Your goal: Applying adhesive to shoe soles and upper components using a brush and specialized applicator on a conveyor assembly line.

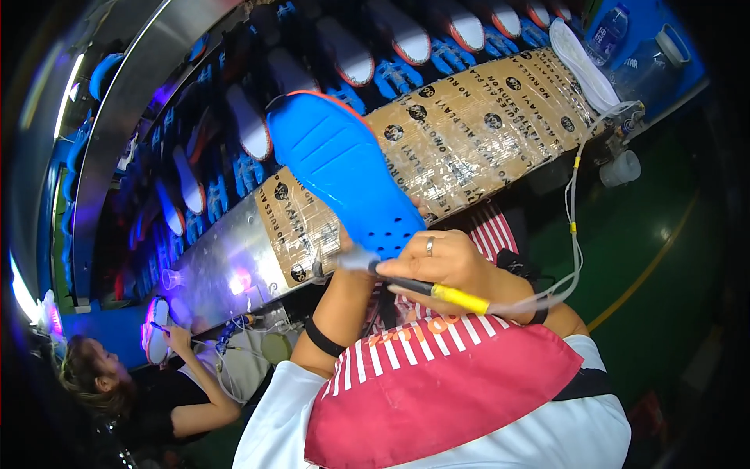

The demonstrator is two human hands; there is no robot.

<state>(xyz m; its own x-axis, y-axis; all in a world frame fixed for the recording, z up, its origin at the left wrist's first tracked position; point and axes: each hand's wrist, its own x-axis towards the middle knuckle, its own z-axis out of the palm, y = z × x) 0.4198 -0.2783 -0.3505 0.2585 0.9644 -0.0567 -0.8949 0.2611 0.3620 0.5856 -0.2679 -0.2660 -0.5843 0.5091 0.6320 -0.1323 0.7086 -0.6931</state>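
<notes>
"Since the head view comes first and only, what do the hands hold?"

"Left hand (345,241): closed on the blue sole (336,160) from beneath, mostly hidden. Right hand (453,262): gripping a brush (410,284), black-and-yellow handle, tip blurred beside the sole's perforated end."

"Location of sole?"

"Above the taped cardboard (484,125), broad end pointing away; contact, cannot tell."

"Hazards?"

"Three, in my judgement. Stray marks in the holes, should the sole turn in the grip. A dropped sole, should the fingers loosen. A jerked brush, should its hose (574,227) snag."
</notes>
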